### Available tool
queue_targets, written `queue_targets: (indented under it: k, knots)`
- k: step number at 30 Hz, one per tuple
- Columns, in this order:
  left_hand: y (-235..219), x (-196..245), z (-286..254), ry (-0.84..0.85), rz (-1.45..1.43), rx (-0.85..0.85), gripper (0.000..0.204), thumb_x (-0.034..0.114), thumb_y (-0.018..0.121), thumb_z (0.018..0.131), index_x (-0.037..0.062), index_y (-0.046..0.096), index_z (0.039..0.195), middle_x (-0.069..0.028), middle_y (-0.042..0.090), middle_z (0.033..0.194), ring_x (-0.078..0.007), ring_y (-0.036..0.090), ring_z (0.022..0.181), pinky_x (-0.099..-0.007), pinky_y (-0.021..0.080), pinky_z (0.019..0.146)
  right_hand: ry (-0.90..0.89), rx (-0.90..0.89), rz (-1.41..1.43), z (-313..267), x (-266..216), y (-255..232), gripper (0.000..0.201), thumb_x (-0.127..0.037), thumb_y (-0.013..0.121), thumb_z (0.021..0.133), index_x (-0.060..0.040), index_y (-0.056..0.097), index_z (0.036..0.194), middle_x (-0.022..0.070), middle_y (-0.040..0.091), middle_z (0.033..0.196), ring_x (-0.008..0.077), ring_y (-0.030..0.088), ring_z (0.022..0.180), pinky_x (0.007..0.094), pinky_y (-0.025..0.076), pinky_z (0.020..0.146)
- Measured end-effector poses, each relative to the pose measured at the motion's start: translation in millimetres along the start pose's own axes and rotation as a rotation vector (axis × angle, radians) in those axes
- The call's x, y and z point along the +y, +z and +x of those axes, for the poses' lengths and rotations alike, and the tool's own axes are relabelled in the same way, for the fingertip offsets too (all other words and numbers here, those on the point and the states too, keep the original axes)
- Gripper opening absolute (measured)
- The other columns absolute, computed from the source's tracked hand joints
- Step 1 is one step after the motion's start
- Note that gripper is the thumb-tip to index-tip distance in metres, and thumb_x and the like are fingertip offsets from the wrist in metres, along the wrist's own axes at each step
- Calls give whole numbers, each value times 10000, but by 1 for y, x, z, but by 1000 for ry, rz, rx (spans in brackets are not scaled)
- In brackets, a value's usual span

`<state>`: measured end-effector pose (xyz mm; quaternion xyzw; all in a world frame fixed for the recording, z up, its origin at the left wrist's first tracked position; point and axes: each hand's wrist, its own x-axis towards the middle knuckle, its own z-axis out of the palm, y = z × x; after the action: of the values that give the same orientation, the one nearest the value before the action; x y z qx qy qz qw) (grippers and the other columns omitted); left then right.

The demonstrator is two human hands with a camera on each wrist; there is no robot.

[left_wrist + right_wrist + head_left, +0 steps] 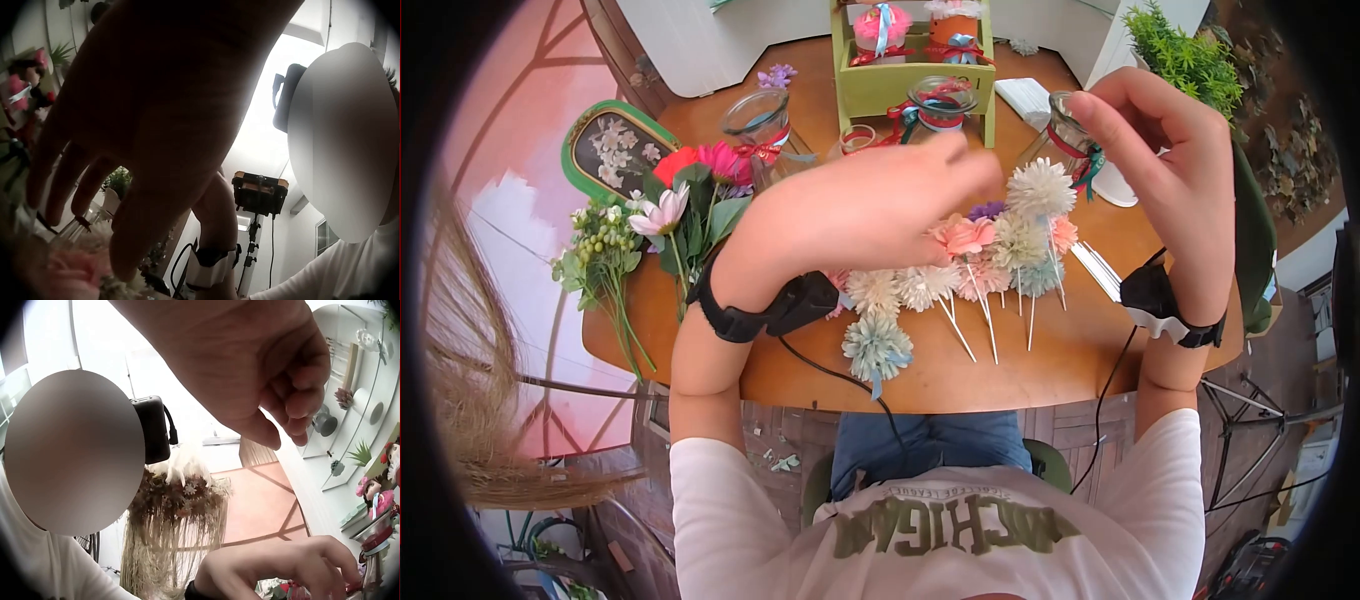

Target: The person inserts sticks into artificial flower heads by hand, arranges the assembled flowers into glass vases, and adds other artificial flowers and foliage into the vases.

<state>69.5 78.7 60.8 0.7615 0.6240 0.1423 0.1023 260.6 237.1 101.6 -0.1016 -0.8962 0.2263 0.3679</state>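
Blurred in the head view, my left hand passes above a row of artificial flowers on thin white stems. In the left wrist view its fingers hang down loosely with nothing held. Below and beside it lie a coral flower, a cream pompom flower and a pale blue flower. My right hand is raised at the right, its fingers loosely bent and holding nothing in the right wrist view. Its thumb overlaps the rim of the right glass jar, which has red and green ribbon.
Two more ribboned glass jars, one left and one central, stand behind my left hand. A green wooden stand holds decorated pots. Leafy flowers and a green-framed picture lie left; white sticks lie right.
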Motion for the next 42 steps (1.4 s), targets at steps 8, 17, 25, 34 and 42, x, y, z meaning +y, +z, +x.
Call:
queue_targets:
  k: [8,17,25,34,42]
  knots:
    - [3,5,-4,-257,400,-299,275,228,762,633,0,643,727,-178,616,631,-396,645,639,-478,514,602,5,-7,26,0,0,-4,218,-192,710,966,6,676,881,-56,560,710,9,465,646,196,306,540]
    - [28,-23,17,-286,431,-493,198,130,713,627,15,709,788,-177,675,740,-372,677,720,-441,526,631,28,25,7,-1,7,-10,222,-198,714,968,13,682,904,-51,576,728,12,483,668,198,316,551]
    - [-15,-47,-13,-117,88,56,315,-19,565,814,39,700,1092,-175,701,1015,-350,670,966,-421,531,819,5,38,20,-1,5,-12,200,-166,713,966,14,669,890,-52,571,705,8,479,639,199,338,546]
    - [-45,-31,-23,-38,-37,530,226,-34,488,860,15,667,988,-110,528,895,-280,569,840,-356,457,773,29,-301,-462,-20,28,-32,206,-216,764,846,-30,715,920,114,705,763,262,685,695,362,532,655]
    - [-56,-26,-30,-19,-136,652,181,44,483,877,-7,651,922,-20,539,936,-92,501,800,-254,405,725,403,-686,-886,-91,109,-8,275,-343,777,820,-79,736,883,103,725,818,313,700,784,434,529,683]
